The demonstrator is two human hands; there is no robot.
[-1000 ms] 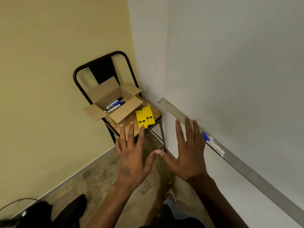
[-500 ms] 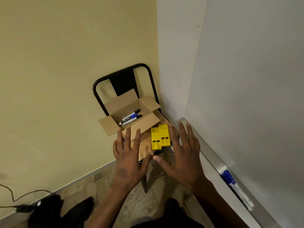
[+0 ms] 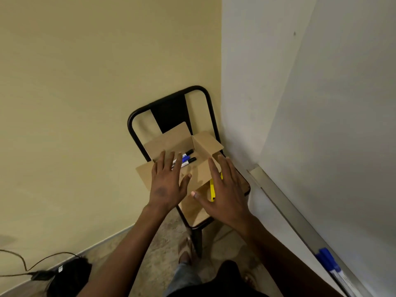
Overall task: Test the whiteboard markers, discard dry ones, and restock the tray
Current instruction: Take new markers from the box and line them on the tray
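Observation:
An open cardboard box (image 3: 203, 144) sits on a black chair (image 3: 171, 99) in the corner. Several markers (image 3: 188, 159) with black and blue caps lie inside it. My left hand (image 3: 167, 183) hovers flat over the box's near left side, fingers straight, holding nothing. My right hand (image 3: 225, 189) is spread open over the chair seat and hides most of a yellow holder (image 3: 212, 189). At the lower right, blue-capped markers (image 3: 330, 264) lie on the whiteboard tray (image 3: 285, 202) under the whiteboard (image 3: 342, 125).
A black bag (image 3: 68, 277) with a cable (image 3: 19, 258) lies on the floor at the lower left. The yellow wall stands behind the chair. My foot (image 3: 186, 247) is beside the chair's front leg.
Both hands have moved forward from in front of the chair to over the box and seat. The view has swung left and nearer, so the tray markers sit lower right.

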